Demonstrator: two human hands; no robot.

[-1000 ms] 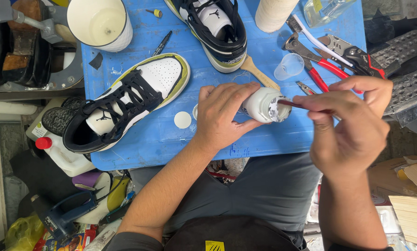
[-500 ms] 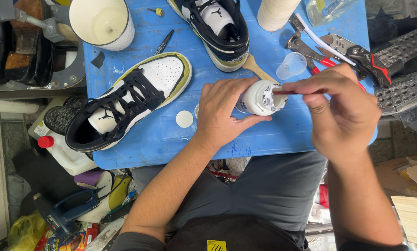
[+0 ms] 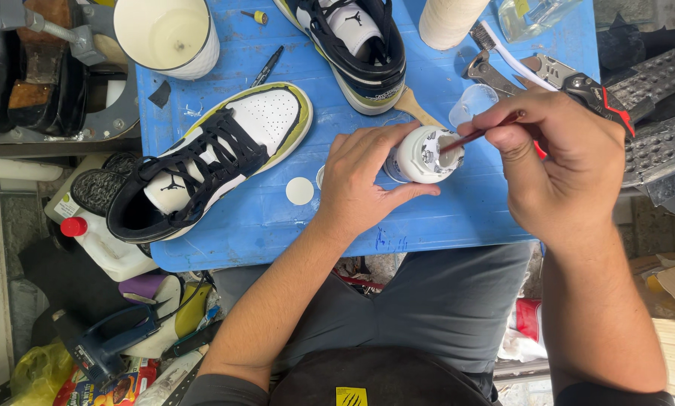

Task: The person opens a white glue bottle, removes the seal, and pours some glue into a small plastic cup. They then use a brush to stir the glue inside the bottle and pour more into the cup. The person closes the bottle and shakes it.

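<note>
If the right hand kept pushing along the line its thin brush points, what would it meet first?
The right hand aims its thin red-handled brush leftward into the open mouth of the small white bottle, so probably the bottle's inside; past it, the left hand gripping it. Depth is unclear.

Left hand (image 3: 364, 180) curled in a grip, right hand (image 3: 555, 169) fingers pinched.

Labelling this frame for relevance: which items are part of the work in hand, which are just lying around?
In use:
left hand gripping the small white jar
right hand dipping the thin brush into it
round white lid beside it

Lying about:
two sneakers
white bucket
pliers
toothbrush
black pen
clear cup
</note>
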